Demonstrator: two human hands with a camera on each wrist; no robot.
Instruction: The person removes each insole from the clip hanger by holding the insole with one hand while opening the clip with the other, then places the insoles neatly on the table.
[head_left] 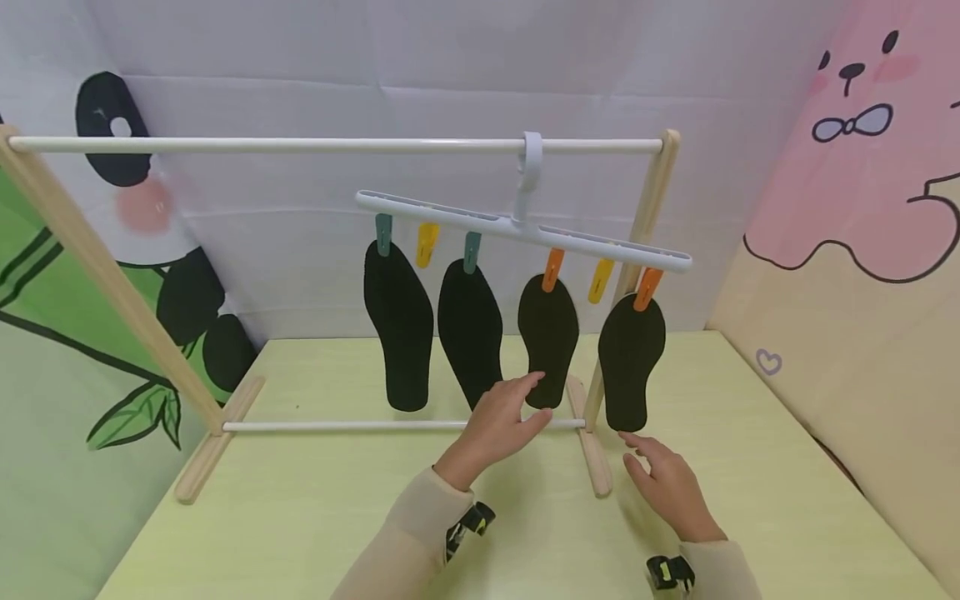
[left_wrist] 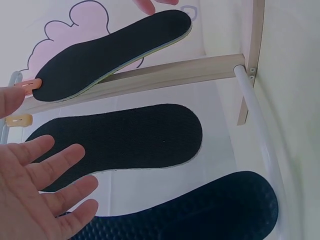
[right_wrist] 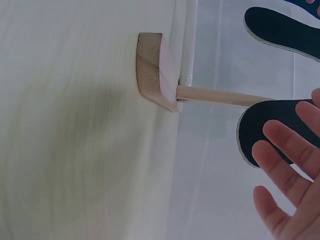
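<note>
Black insoles hang by clips from a white hanger [head_left: 450, 213], which hooks over the rack's top bar. On its left half are a long insole [head_left: 400, 333] and a second insole [head_left: 470, 325], both under green clips. Orange clips hold a third insole [head_left: 548, 325] and the rightmost insole [head_left: 632, 358]. My left hand [head_left: 498, 425], fingers extended and apart, is in front of the second and third insoles and holds nothing. My right hand [head_left: 667, 487] is just below the toe of the rightmost insole, fingers loosely extended. In the right wrist view its fingers overlap an insole [right_wrist: 270, 125].
The wooden rack has a white top bar [head_left: 300, 146], a lower bar [head_left: 337, 426] and a right foot [head_left: 592, 450] on the pale table [head_left: 300, 533]. Two yellow clips, one being the left clip [head_left: 427, 245], carry nothing. Printed cloths hang behind and beside.
</note>
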